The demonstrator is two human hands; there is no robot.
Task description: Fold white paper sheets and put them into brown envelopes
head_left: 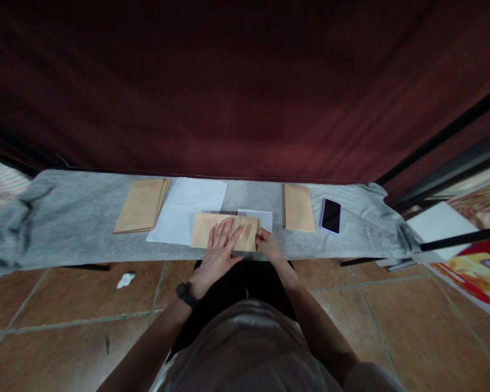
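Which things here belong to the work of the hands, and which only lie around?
In the work: envelope, left hand flat on it, right hand gripping its edge; white sheets; left envelope stack; right envelope pile.
Lying around: phone; paper scrap.

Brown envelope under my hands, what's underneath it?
White sheets show beneath the envelope at its left and far edges, on the grey cloth. The envelope itself and the left hand cover whatever lies under its middle.

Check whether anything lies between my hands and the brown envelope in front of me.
Nothing visible does. The left hand lies flat on the envelope, and the right hand touches its right end.
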